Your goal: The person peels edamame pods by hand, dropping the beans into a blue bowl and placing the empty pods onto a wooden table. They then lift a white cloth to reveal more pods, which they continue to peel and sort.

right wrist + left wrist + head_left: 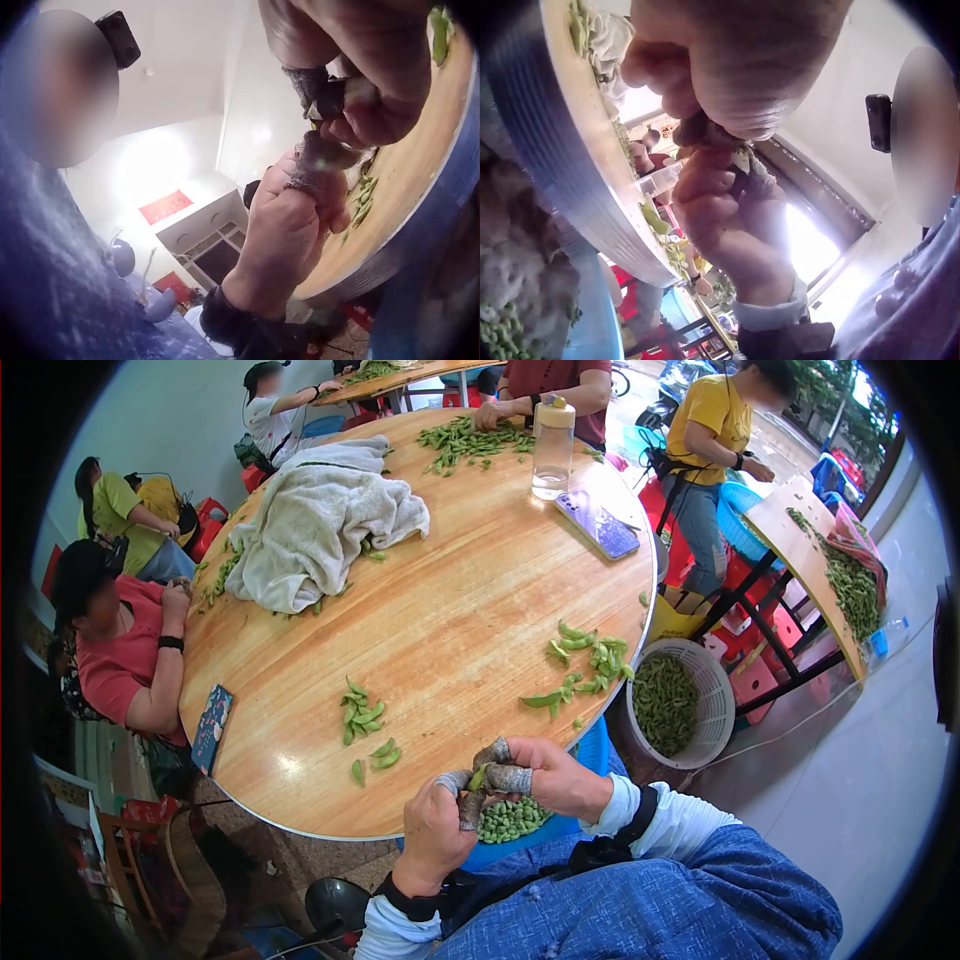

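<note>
My left hand point(432, 838) and right hand point(565, 780) meet just past the table's near edge, thumbs and fingers wrapped in grey cloth-like bands. Between their fingertips both hands pinch a green soybean pod point(478, 778), partly hidden by the wrapped fingers. Below them a blue basin point(592, 748) holds shelled green beans point(512, 820). On the table lie a small group of pods point(360, 712) to the left and a larger scattered pile point(600, 657) to the right. From the right wrist view, the left hand point(281, 225) and the right hand point(360, 60) touch at the fingertips.
The round wooden table point(450, 630) carries a grey towel point(320, 525), a bottle point(553, 448), a purple phone point(598, 525), a dark patterned phone point(210, 730) and a far pod pile point(470, 442). A white basket point(715, 700) of pods stands on the floor at right. Several people sit around.
</note>
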A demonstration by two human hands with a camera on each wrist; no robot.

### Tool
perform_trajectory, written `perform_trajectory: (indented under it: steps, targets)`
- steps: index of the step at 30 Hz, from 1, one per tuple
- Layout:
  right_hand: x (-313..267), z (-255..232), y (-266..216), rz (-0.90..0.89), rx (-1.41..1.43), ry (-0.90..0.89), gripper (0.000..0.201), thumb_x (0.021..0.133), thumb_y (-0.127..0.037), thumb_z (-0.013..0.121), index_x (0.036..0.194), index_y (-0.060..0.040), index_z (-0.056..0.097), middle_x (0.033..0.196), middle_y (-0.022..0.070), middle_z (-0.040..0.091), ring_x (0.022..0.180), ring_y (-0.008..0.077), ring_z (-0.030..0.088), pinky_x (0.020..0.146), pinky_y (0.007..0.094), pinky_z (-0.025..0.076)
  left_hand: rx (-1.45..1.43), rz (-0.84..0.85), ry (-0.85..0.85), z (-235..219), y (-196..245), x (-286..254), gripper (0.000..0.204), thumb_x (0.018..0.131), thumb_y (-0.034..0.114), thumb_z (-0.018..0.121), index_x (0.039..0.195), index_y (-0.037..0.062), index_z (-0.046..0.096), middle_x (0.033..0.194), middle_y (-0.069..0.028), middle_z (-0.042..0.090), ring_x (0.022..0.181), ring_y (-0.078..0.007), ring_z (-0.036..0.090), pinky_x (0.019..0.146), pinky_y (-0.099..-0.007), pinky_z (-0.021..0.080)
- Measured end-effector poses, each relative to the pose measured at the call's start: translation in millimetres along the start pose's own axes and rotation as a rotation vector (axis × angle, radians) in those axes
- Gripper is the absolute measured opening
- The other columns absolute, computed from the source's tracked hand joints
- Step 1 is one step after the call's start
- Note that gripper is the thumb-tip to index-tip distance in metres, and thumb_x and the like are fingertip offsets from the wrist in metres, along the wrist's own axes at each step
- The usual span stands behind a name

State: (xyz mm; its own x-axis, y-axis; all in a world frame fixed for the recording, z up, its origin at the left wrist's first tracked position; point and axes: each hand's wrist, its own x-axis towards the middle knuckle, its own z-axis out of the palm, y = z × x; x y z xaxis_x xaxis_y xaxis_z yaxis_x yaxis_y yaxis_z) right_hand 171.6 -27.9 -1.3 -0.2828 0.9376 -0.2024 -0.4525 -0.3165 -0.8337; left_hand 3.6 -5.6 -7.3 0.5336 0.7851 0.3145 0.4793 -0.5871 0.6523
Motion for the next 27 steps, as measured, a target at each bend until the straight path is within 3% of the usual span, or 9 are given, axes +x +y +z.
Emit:
perform_trajectory:
  steps: [3,6,9,12,15,18,21,24,27]
  targets:
    - [2,-9,0,0.085,-0.178,-0.115,0.014,0.087,-0.016,0.052,0.094,-0.0039,0.056,0.081,-0.0028,0.056,0.066,0.0041,0.046,0.057,0.0187,0.037,0.093,0.021,-0.037,-3,1,0,0.022,0.067,0.005,0.061,0.085,-0.0032,0.053,0.072,-0.0171,0.056,0.068,-0.0359,0.055,0.057,-0.0400,0.044]
    - [1,-9,0,0.087,-0.135,-0.134,0.015,0.087,-0.015,0.053,0.095,-0.0034,0.055,0.082,-0.0018,0.057,0.069,0.0036,0.048,0.059,0.0176,0.038,-0.135,-0.071,0.006,10,-10,-9,0.019,0.069,0.006,0.062,0.084,-0.0015,0.053,0.072,-0.0164,0.056,0.064,-0.0317,0.056,0.056,-0.0380,0.044]
    - [4,-10,13,-0.016,-0.014,-0.116,0.015,0.086,-0.013,0.053,0.096,-0.0021,0.055,0.084,-0.0005,0.057,0.073,0.0048,0.050,0.062,0.0195,0.040,-0.549,-0.214,0.023,11,-7,-8,0.015,0.076,0.010,0.060,0.085,-0.0006,0.053,0.071,-0.0099,0.056,0.061,-0.0228,0.055,0.054,-0.0334,0.043]
    - [7,-8,11,-0.131,-0.087,-0.122,0.016,0.085,-0.011,0.054,0.097,-0.0006,0.054,0.084,0.0002,0.058,0.074,0.0073,0.051,0.064,0.0238,0.042,-0.892,-0.463,-0.008,7,-2,-7,0.012,0.084,0.015,0.054,0.085,0.0026,0.052,0.069,-0.0020,0.053,0.055,-0.0120,0.048,0.049,-0.0266,0.038]
    - [8,-12,6,-0.328,-0.425,-0.133,0.017,0.082,-0.009,0.056,0.098,-0.0003,0.054,0.086,0.0058,0.060,0.077,0.0154,0.055,0.068,0.0287,0.044,-1.302,-0.651,0.013,6,-1,-5,0.012,0.089,0.016,0.047,0.086,0.0056,0.052,0.069,0.0023,0.051,0.052,-0.0059,0.040,0.046,-0.0212,0.032]
    - [6,-14,-6,-0.553,-0.838,-0.166,0.018,0.079,-0.006,0.058,0.096,-0.0015,0.055,0.087,0.0129,0.059,0.080,0.0240,0.057,0.069,0.0304,0.044,-1.507,-0.756,-0.041,3,-4,-4,0.011,0.088,0.018,0.048,0.086,0.0084,0.052,0.068,0.0023,0.050,0.051,-0.0030,0.035,0.046,-0.0191,0.028]
    - [4,-16,-12,-0.611,-1.097,-0.193,0.019,0.076,-0.004,0.059,0.094,-0.0020,0.056,0.086,0.0172,0.058,0.080,0.0305,0.057,0.068,0.0312,0.045,-1.608,-0.827,-0.048,6,-9,-6,0.012,0.089,0.020,0.049,0.088,0.0087,0.052,0.069,0.0018,0.050,0.051,-0.0043,0.036,0.045,-0.0191,0.029]
    - [2,-13,-5,-0.373,-0.835,-0.042,0.018,0.079,-0.008,0.059,0.095,-0.0003,0.056,0.089,0.0142,0.059,0.082,0.0242,0.059,0.069,0.0310,0.046,-1.411,-0.791,-0.065,4,-5,-4,0.014,0.088,0.020,0.051,0.090,0.0066,0.053,0.071,0.0006,0.053,0.055,-0.0051,0.043,0.049,-0.0195,0.035]
    - [6,-16,1,-0.132,-0.416,-0.079,0.018,0.081,-0.010,0.057,0.096,0.0010,0.056,0.088,0.0120,0.060,0.083,0.0179,0.058,0.070,0.0298,0.045,-0.983,-0.379,-0.035,2,6,5,0.013,0.086,0.017,0.054,0.090,0.0038,0.052,0.075,-0.0002,0.056,0.065,-0.0056,0.050,0.056,-0.0202,0.041]
